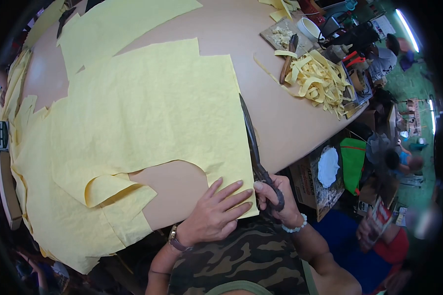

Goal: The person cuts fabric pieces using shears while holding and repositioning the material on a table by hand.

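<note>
A large yellow sheet point(147, 108) lies over much of the table, with a curled flap at its lower left and a curved cutout near its front edge. My left hand point(219, 211) rests flat on the sheet's lower right corner, fingers spread. In my right hand point(275, 196) are long dark scissors point(251, 135), their handles wrapped in dark material. The blades point away from me along the sheet's right edge, the tip touching or just under that edge. Part of the lower handle is hidden by my fingers.
Yellow strips point(320, 81) are heaped at the table's point(290, 128) right, beside a wooden-handled tool point(286, 64), a board point(283, 35) and a white bowl point(309, 28). Another yellow piece point(118, 29) lies at the back. A green bag point(353, 164) hangs off the right. Other people are at the right.
</note>
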Tool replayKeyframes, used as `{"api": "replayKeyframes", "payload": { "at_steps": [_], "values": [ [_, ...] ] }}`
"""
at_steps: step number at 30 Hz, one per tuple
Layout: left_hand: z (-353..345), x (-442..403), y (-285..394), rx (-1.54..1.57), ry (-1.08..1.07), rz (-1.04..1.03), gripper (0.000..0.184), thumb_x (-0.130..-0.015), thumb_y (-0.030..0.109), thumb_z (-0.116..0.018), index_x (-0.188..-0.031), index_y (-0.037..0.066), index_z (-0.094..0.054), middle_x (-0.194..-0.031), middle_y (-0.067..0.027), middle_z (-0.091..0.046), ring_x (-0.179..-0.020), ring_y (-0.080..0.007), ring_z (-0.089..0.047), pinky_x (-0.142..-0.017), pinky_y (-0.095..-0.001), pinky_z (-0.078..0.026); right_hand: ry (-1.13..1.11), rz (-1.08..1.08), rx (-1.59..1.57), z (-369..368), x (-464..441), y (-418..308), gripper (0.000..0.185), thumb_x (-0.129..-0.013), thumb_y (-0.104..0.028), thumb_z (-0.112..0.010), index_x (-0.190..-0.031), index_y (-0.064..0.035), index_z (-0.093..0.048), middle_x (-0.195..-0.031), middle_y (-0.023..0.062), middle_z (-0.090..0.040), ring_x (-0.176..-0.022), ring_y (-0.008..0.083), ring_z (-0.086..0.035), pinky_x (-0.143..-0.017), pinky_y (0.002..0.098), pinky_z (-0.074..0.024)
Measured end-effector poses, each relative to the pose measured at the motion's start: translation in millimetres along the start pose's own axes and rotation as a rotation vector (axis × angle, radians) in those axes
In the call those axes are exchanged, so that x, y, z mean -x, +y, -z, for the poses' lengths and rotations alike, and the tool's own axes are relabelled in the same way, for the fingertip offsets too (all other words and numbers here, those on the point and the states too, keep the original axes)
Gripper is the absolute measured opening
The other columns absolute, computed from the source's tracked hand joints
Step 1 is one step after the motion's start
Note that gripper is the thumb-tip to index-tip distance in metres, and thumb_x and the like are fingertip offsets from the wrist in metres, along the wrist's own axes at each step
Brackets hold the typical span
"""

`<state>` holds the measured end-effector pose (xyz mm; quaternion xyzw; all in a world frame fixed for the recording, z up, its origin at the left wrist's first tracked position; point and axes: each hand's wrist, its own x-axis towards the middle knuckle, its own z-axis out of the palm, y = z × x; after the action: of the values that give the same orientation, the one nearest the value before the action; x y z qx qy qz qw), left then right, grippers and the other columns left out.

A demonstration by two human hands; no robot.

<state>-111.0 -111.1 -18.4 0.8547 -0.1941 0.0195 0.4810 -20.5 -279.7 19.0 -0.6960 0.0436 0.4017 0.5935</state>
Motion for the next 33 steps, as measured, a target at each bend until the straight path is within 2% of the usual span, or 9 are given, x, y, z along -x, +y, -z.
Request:
{"api": "replayKeyframes", "payload": {
  "at_steps": [11, 17, 20, 33],
  "values": [
    [1, 0, 0, 0.023, 0.010, 0.006, 0.042, -0.067, 0.013, -0.049, -0.109, 0.010, -0.058, -0.124, -0.0077, -0.048, -0.121, -0.0296, -0.039, -0.099, -0.0538, -0.026, 0.018, 0.000, 0.088, 1, -1, -5, 0.026, -0.080, -0.024, -0.064, -0.071, -0.0003, -0.057, -0.053, -0.0014, -0.049, -0.041, 0.0038, -0.043, -0.039, 0.0167, -0.0313],
    [2, 1, -1, 0.025, 0.013, 0.000, 0.042, -0.066, 0.012, -0.049, -0.108, 0.010, -0.058, -0.125, -0.0074, -0.048, -0.121, -0.0296, -0.039, -0.098, -0.0542, -0.026, 0.008, 0.014, 0.009, 0, -9, -10, 0.024, -0.079, -0.022, -0.065, -0.070, -0.0006, -0.057, -0.053, -0.0013, -0.049, -0.041, 0.0036, -0.043, -0.038, 0.0170, -0.0308],
    [1, 2, -1, 0.027, 0.016, -0.005, 0.042, -0.066, 0.013, -0.049, -0.107, 0.011, -0.058, -0.125, -0.0074, -0.048, -0.121, -0.0297, -0.039, -0.098, -0.0541, -0.026, 0.011, -0.009, 0.108, -2, -7, -14, 0.028, -0.081, -0.026, -0.060, -0.067, -0.0026, -0.053, -0.051, -0.0004, -0.047, -0.041, 0.0051, -0.042, -0.040, 0.0179, -0.0318],
    [1, 5, -3, 0.061, 0.033, -0.014, 0.041, -0.066, 0.013, -0.048, -0.106, 0.010, -0.059, -0.124, -0.0076, -0.048, -0.120, -0.0299, -0.040, -0.098, -0.0543, -0.027, 0.000, 0.017, -0.004, -1, -17, -16, 0.028, -0.080, -0.025, -0.063, -0.067, -0.0014, -0.055, -0.052, -0.0016, -0.047, -0.040, 0.0035, -0.042, -0.038, 0.0176, -0.0306]
  ]
}}
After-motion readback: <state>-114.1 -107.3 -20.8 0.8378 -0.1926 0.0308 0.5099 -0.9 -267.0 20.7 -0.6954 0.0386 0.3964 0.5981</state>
